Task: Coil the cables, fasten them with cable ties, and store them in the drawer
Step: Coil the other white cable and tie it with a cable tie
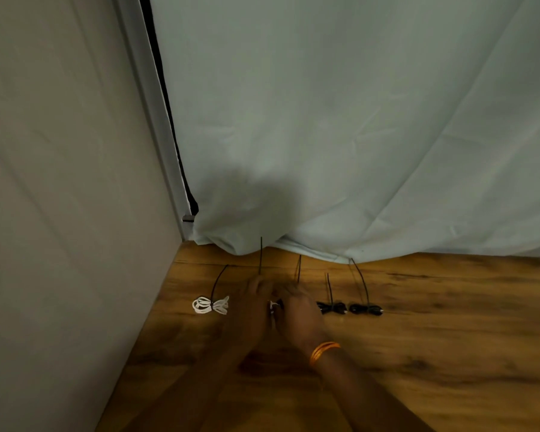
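Note:
On the wooden table (418, 322), a coiled white cable (211, 305) lies at the left, bound by a black cable tie whose tail (217, 282) sticks up. My left hand (251, 310) and my right hand (296, 316) are pressed together over a small cable bundle (275, 305), mostly hidden between them. Two black tie tails (261, 257) (299, 269) rise above the hands. To the right lie two coiled black cables (332, 308) (365, 308), each with an upright black tie.
A pale cloth (340, 135) hangs down to the table's far edge. A grey wall (60, 182) bounds the table on the left. Orange bangles (323, 352) circle my right wrist. No drawer is in view.

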